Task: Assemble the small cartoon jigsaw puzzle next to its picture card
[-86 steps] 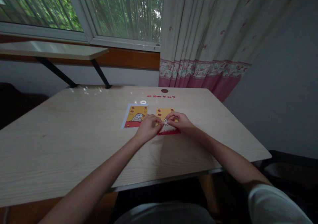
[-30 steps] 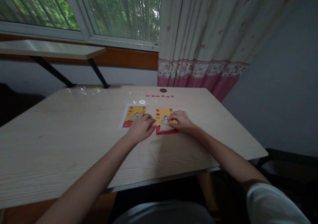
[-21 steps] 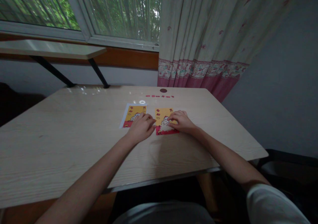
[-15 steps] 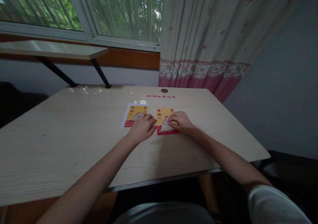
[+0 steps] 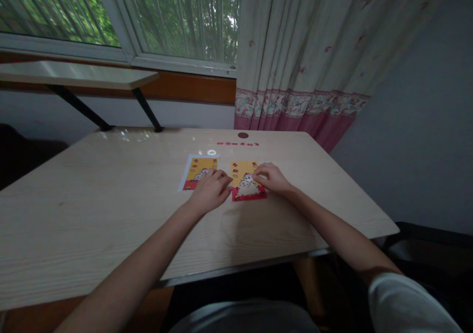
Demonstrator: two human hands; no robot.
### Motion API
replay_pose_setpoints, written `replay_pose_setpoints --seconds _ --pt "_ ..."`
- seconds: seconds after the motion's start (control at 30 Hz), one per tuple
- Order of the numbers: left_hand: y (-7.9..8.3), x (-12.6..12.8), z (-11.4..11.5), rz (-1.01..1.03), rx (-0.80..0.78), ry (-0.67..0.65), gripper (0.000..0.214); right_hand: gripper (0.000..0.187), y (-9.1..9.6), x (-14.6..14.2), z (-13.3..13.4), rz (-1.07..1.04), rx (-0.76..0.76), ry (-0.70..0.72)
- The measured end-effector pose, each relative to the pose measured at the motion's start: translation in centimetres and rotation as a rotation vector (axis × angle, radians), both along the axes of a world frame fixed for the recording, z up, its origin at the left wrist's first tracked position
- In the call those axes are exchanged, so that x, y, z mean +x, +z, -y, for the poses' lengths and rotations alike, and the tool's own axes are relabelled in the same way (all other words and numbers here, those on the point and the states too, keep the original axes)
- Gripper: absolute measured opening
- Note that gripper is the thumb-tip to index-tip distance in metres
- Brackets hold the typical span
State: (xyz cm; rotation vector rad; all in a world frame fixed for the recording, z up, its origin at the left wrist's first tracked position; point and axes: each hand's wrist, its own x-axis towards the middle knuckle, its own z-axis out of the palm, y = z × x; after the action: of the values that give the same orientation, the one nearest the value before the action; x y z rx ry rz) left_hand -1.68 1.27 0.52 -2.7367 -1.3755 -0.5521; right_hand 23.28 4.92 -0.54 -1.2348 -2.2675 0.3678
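A yellow and red jigsaw puzzle (image 5: 244, 178) with white cartoon figures lies flat on the table, a pale jagged-edged patch in its lower part. At its upper right edge, my right hand (image 5: 272, 179) has thumb and index finger pinched together; whatever they hold is too small to make out. My left hand (image 5: 211, 191) rests with bent, slightly parted fingers, its thumb and index tips at the puzzle's left edge. It partly covers a white-bordered picture sheet (image 5: 195, 170) with a matching yellow and red print. Nothing shows in my left hand.
Both hands work over a light wood-grain table (image 5: 129, 224). Red lettering (image 5: 238, 144) and a round brown disc (image 5: 243, 135) mark its far side. A raised shelf (image 5: 84, 74) on black supports stands back left. A curtain (image 5: 284, 77) hangs before the window.
My right hand has lifted slightly and drawn back toward the puzzle's upper right edge, uncovering more of the cartoon figures and the red lower right part. My left hand stays almost where it was.
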Motion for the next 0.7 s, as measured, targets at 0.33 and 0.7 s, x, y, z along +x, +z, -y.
replay_pose_setpoints --seconds 0.33,0.7 --pt "0.0 1.1 0.4 0.019 -0.027 -0.137 0.032 0.029 -0.8 0.2 -0.2 0.020 -0.028 -0.172" --pt "-0.6 1.9 0.1 -0.062 -0.044 -0.119 0.034 0.041 -0.2 -1.0 0.5 0.123 -0.081 -0.250"
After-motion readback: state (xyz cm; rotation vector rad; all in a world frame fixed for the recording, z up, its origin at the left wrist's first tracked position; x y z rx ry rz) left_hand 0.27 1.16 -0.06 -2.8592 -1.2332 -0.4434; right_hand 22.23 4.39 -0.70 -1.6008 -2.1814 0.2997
